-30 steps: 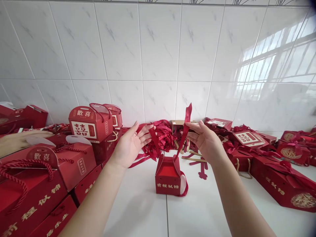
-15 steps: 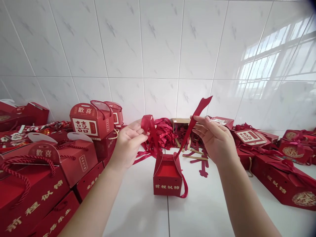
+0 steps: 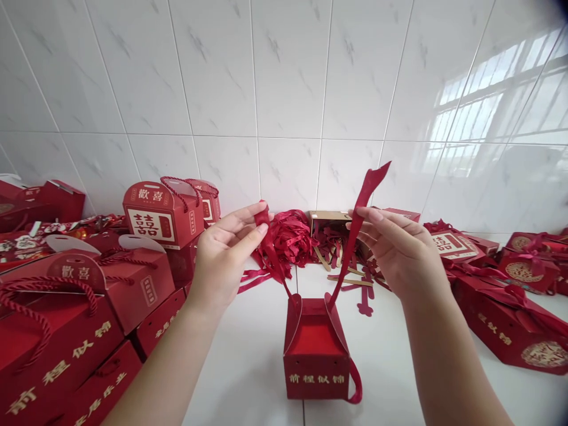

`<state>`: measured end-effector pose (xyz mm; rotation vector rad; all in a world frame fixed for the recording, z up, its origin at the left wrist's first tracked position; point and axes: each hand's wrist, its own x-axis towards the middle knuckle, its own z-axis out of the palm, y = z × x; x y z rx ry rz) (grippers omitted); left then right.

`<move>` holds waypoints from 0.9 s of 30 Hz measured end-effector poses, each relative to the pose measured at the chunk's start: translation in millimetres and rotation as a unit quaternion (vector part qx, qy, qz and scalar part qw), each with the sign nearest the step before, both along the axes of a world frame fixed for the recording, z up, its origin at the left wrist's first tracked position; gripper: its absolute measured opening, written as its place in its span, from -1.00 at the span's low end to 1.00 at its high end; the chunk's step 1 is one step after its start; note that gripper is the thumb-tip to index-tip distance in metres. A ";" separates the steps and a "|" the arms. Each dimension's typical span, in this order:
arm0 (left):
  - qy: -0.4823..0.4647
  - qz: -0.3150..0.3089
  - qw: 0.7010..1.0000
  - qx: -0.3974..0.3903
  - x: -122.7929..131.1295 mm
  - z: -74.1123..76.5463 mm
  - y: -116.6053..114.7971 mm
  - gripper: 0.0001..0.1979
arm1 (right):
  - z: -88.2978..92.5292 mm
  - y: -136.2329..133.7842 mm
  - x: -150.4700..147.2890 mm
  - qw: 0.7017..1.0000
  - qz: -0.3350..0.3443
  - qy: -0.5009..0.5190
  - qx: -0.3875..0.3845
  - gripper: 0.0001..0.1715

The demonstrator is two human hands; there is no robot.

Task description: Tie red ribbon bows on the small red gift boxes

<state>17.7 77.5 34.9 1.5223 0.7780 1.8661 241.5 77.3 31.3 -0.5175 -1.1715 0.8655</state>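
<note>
A small red gift box (image 3: 316,376) with gold characters on its front stands in the middle of the white surface. Red ribbon (image 3: 350,254) runs up from its two top flaps, and a loop of it hangs at the box's right side. My left hand (image 3: 231,248) pinches the left length between thumb and fingers, above and left of the box. With thumb and fingertips, my right hand (image 3: 393,242) grips the right length, whose free end sticks up past the fingers. Both lengths look fairly taut. The box top is partly open between the flaps.
Stacked red gift boxes (image 3: 153,278) with rope handles fill the left. A heap of red ribbons (image 3: 290,236) and an open carton (image 3: 331,218) of dark red and gold strips lie at the back. Ribbon-tied boxes (image 3: 506,325) stand at right. A tiled wall (image 3: 288,89) rises behind.
The box has come nearer and slightly right. My right hand has moved right with its ribbon. The left ribbon, earlier looped over my fingers, now runs straighter down to the box.
</note>
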 end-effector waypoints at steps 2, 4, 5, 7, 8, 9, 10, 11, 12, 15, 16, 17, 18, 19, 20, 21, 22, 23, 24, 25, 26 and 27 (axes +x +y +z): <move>-0.005 -0.012 1.000 0.004 0.8 -0.3 0.5 -0.71 | -0.8 0.1 -0.8 1.000 -0.022 -0.011 -0.007 -0.89; -0.008 -0.018 1.000 0.009 1.6 -0.5 1.5 -0.74 | -2.2 1.2 -1.9 0.999 -0.042 -0.022 -0.007 -0.85; -0.010 -0.019 1.000 0.012 1.9 -0.6 1.9 -0.75 | -3.0 2.1 -2.5 0.998 -0.049 -0.029 -0.006 -0.83; -0.012 -0.018 1.000 0.020 2.6 -0.8 2.1 -0.76 | -4.5 4.2 -3.5 0.997 -0.058 -0.041 -0.001 -0.79; -0.013 -0.015 0.999 0.027 3.1 -0.9 1.9 -0.74 | -5.1 5.2 -3.8 0.997 -0.059 -0.043 0.003 -0.79; -0.014 -0.007 0.999 0.035 3.8 -1.0 1.3 -0.69 | -5.5 6.0 -4.0 0.998 -0.057 -0.040 0.008 -0.78; -0.016 0.006 0.999 0.044 4.7 -1.1 0.4 -0.63 | -5.7 6.7 -4.0 0.998 -0.051 -0.035 0.013 -0.76; -0.017 0.020 0.998 0.051 5.8 -1.2 -0.7 -0.54 | -5.7 7.1 -3.9 0.999 -0.044 -0.028 0.016 -0.72; -0.019 0.032 0.998 0.054 6.9 -1.3 -1.9 -0.45 | -5.6 7.3 -3.7 0.999 -0.037 -0.020 0.016 -0.68; -0.030 0.046 0.997 0.047 9.6 -1.1 -4.4 -0.29 | -5.1 7.0 -3.4 0.999 -0.030 -0.011 -0.005 -0.62; -0.036 0.044 0.997 0.042 9.9 -0.9 -4.5 -0.31 | -5.0 7.0 -3.5 0.999 -0.032 -0.013 -0.013 -0.61; -0.043 0.041 0.997 0.039 10.0 -0.8 -4.1 -0.36 | -4.9 7.2 -3.7 0.999 -0.033 -0.016 -0.020 -0.61; -0.048 0.034 0.998 0.037 9.8 -0.7 -3.3 -0.45 | -5.0 7.5 -4.0 0.999 -0.034 -0.019 -0.025 -0.62; -0.051 0.024 0.998 0.034 9.4 -0.5 -2.4 -0.56 | -5.1 7.9 -4.3 0.999 -0.033 -0.022 -0.028 -0.67; -0.054 0.012 0.998 0.031 9.0 -0.4 -1.4 -0.66 | -5.3 8.4 -4.6 0.999 -0.033 -0.022 -0.030 -0.73; -0.056 -0.001 0.998 0.028 8.5 -0.3 -0.4 -0.75 | -5.5 8.9 -4.9 0.999 -0.031 -0.021 -0.031 -0.78; -0.059 -0.013 0.998 0.026 8.0 -0.2 0.5 -0.81 | -5.6 9.3 -5.2 0.999 -0.030 -0.019 -0.033 -0.80; -0.062 -0.023 0.998 0.024 7.4 -0.1 1.3 -0.85 | -5.6 9.6 -5.4 0.999 -0.029 -0.017 -0.036 -0.81; -0.065 -0.030 0.997 0.020 6.9 0.0 2.0 -0.86 | -5.6 9.8 -5.5 0.999 -0.029 -0.015 -0.039 -0.81; -0.069 -0.036 0.997 0.016 6.3 0.0 2.5 -0.87 | -5.6 9.9 -5.6 0.999 -0.029 -0.013 -0.041 -0.81; -0.072 -0.040 0.997 0.010 5.7 0.0 3.1 -0.87 | -5.5 10.0 -5.7 0.999 -0.030 -0.011 -0.042 -0.80; -0.075 -0.042 0.996 0.002 5.2 0.1 3.5 -0.88 | -5.4 10.1 -5.7 0.999 -0.032 -0.007 -0.042 -0.80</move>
